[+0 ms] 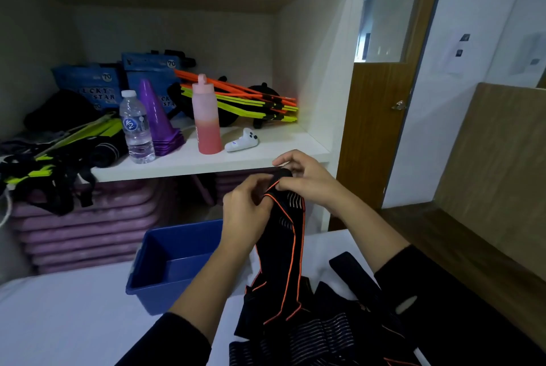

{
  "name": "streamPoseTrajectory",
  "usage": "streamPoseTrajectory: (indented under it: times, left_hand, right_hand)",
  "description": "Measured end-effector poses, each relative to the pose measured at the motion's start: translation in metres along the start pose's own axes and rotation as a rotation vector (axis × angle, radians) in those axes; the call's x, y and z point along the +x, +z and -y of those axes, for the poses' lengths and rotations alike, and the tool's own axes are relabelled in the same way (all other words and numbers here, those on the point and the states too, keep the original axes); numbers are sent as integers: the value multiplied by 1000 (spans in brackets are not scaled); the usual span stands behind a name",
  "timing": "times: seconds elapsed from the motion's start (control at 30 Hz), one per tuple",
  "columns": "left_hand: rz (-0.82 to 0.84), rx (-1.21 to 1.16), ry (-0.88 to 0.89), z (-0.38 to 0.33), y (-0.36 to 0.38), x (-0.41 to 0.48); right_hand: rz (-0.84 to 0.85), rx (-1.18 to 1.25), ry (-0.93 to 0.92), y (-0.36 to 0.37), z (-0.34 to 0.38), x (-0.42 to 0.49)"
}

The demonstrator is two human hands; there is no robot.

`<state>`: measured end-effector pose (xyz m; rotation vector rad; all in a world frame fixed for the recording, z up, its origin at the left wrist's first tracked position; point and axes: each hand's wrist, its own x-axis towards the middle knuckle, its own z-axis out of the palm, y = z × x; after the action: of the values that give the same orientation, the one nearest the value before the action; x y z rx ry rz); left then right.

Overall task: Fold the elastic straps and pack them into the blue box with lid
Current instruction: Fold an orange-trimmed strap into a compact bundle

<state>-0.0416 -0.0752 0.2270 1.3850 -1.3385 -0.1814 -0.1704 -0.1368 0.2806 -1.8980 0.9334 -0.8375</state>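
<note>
Blue packages (pixel 88 82) on the white shelf (pixel 206 159) read partly "LCKY STAR" and "70", their lettering half hidden. An open blue plastic box (pixel 177 259) sits on the white counter (pixel 68 315). Above more straps, left hand (pixel 245 218) and right hand (pixel 307 179) pinch a black orange-edged elastic strap (pixel 283 241). A clear water bottle (pixel 136 129) reads "K2".

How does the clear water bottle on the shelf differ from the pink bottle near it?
The water bottle is see-through with a white cap and a blue label; the pink bottle is cloudy, pale at the top and deeper pink at the bottom. The pink bottle is taller, with a narrow spout. Both stand upright on the white shelf.
</note>
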Motion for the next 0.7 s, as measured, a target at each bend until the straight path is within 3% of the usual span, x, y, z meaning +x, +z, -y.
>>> streamPoseTrajectory:
  times: [0.13,0.23,0.3,0.4,0.7]
  left_hand:
    - [-113,36,-57,1,-14,9]
    - [-185,74,-102,-4,-25,13]
    - [-229,100,-126,-8,-30,14]
    - [-257,142,-145,-9,-37,15]
    - [99,-88,-159,31,-69,11]
  right_hand:
    - [72,67,-46,7,0,4]
    - [121,-34,-104,19,-8,4]
    - [67,-97,-129,32,-15,6]
    - [-81,45,-165,46,-18,11]
    - [-279,43,-281,64,-1,29]
